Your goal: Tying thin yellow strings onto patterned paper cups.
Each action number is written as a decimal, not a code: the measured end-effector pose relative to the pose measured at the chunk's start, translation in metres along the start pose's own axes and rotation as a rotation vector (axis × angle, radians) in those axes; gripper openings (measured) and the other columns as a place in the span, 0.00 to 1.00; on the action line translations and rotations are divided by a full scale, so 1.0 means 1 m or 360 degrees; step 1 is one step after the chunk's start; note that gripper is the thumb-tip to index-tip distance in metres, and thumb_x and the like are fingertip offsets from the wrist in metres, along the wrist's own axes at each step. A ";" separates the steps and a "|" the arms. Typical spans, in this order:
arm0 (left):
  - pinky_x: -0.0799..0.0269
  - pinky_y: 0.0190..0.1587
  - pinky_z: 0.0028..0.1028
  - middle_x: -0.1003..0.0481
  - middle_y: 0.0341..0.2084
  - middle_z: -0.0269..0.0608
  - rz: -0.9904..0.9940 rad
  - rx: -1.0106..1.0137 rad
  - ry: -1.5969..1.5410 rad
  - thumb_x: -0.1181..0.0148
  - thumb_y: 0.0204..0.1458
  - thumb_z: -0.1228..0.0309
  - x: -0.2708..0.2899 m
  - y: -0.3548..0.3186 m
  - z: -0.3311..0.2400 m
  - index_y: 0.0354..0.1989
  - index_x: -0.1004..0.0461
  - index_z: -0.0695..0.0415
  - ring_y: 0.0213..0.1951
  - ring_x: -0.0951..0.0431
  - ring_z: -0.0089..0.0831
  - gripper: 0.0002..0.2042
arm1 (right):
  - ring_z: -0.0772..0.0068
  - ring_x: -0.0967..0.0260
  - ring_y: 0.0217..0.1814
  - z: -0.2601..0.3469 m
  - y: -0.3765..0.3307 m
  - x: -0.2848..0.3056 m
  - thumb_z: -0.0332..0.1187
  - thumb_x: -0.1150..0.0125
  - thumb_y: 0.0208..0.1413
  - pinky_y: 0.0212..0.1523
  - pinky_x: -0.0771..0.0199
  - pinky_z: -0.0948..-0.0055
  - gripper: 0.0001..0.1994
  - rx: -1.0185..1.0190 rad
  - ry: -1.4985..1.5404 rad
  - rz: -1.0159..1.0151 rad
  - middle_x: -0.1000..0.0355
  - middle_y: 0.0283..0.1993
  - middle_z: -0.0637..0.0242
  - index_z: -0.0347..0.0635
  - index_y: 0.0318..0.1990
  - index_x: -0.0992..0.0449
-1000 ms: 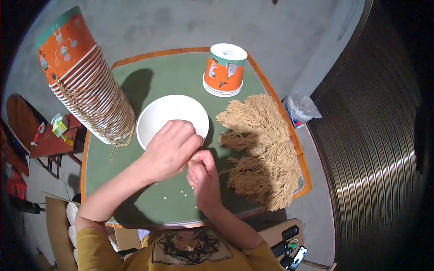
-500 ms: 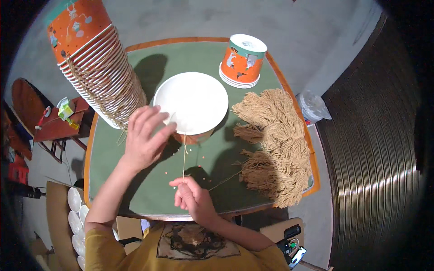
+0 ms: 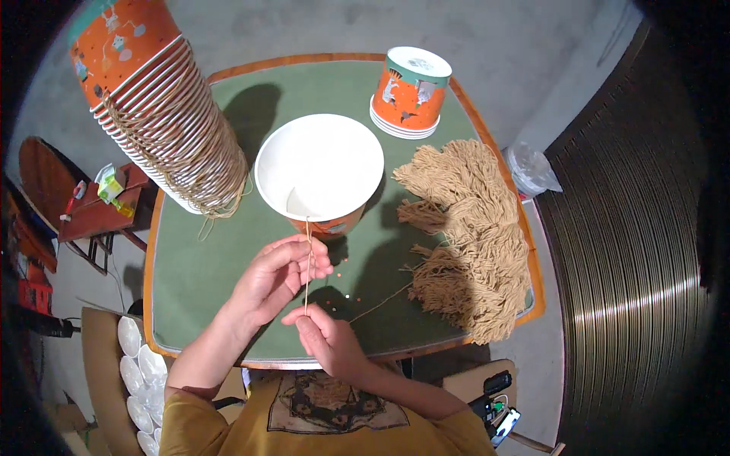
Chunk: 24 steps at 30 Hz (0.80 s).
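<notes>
A paper bucket (image 3: pixel 323 144), white inside and orange outside, stands mid-table with its mouth tilted up toward me. From its near rim a thin tan string (image 3: pixel 306 292) runs straight down toward me. Just below the rim, my left hand (image 3: pixel 277 275) has curled its thumb and fingers round the string. Closer to the table's front edge, my right hand (image 3: pixel 328 342) pinches the string's lower part between thumb and forefinger. A thin strand leads from beside my right hand to a large heap of tan strings (image 3: pixel 479 235) at the right.
At the left leans a tall stack of nested orange buckets (image 3: pixel 171 114) draped with strings. A short upside-down stack of buckets (image 3: pixel 411 95) stands at the far right. Small specks dot the green tabletop (image 3: pixel 201 289). Beyond its left edge is a low reddish-brown table (image 3: pixel 106 209).
My left hand has come down from the bucket's rim and closed on the string below it. My right hand keeps its pinch, nearly in place. The bucket's mouth shows more of its inside.
</notes>
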State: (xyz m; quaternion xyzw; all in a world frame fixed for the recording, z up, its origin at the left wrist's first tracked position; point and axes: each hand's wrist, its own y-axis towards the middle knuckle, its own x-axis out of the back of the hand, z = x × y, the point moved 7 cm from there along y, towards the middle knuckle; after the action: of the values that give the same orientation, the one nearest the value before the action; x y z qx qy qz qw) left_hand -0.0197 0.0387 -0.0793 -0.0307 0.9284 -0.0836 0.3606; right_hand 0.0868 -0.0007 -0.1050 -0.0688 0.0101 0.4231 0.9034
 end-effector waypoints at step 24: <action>0.26 0.40 0.26 0.26 0.28 0.40 -0.0014 0.0316 -0.0254 0.50 0.56 0.73 -0.010 -0.012 0.010 0.39 0.30 0.61 0.32 0.24 0.29 0.06 | 0.85 0.45 0.20 0.008 -0.008 0.011 0.32 0.56 0.65 0.22 0.41 0.78 0.10 0.0305 -0.0267 -0.0077 0.43 0.17 0.75 0.40 0.45 0.29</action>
State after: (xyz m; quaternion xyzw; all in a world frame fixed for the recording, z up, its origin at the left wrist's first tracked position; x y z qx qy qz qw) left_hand -0.0056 0.0265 -0.0775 -0.0052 0.8837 -0.1741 0.4344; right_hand 0.0991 0.0036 -0.0966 0.0531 -0.0269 0.4026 0.9134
